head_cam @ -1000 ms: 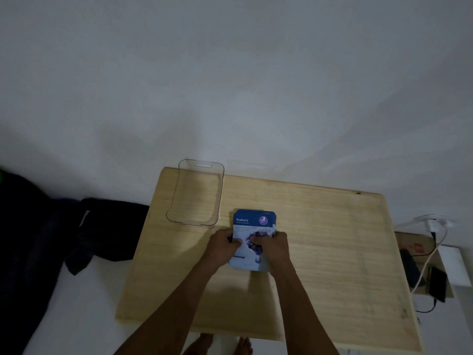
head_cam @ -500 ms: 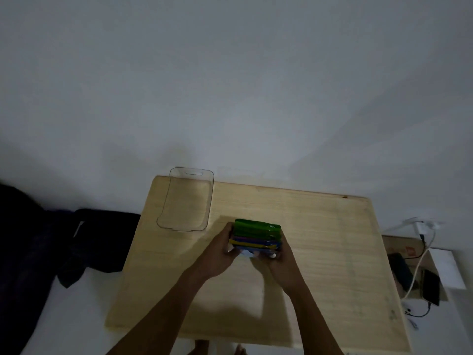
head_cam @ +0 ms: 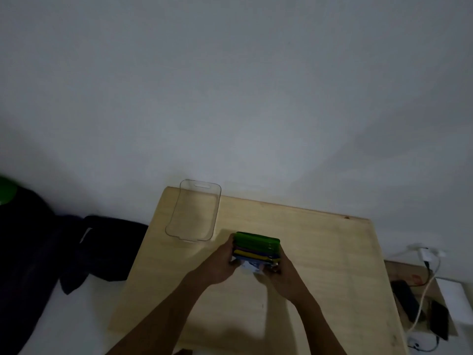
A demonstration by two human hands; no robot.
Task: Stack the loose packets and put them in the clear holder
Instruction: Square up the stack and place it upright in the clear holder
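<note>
The bench [head_cam: 320, 265] is a pale rectangular wooden board with a fine straight grain and a small dark knot near its 1 o'clock corner. A stack of flat glossy packets [head_cam: 256, 248] is held on edge above the bench centre; its visible edges run green at the far side, then purple, yellow and blue, with a white-and-blue printed face nearest the camera. The left hand [head_cam: 222, 265] is closed on the stack's 9 o'clock end, and the right hand [head_cam: 280, 271] is closed on its 3 o'clock end, so the stack is clamped between both palms.

The clear rectangular plastic holder [head_cam: 193, 211] with rounded corners and a slot handle in its far wall sits on the bench at 11 o'clock from the stack, near it but apart. Nothing lies inside the holder; the wood grain shows through its floor.

At 9 o'clock off the bench lies a heap of dark fabric [head_cam: 76, 252]. At 3 o'clock, a white charger with cable [head_cam: 426, 254] and dark flat devices [head_cam: 419, 303] rest on a lower surface; further detail is too dim to tell.

Compared with the frame one second ago, the stack no longer lies flat with its blue face upward; it is now turned on edge. Against the frame half a second ago, grip and position match closely.
</note>
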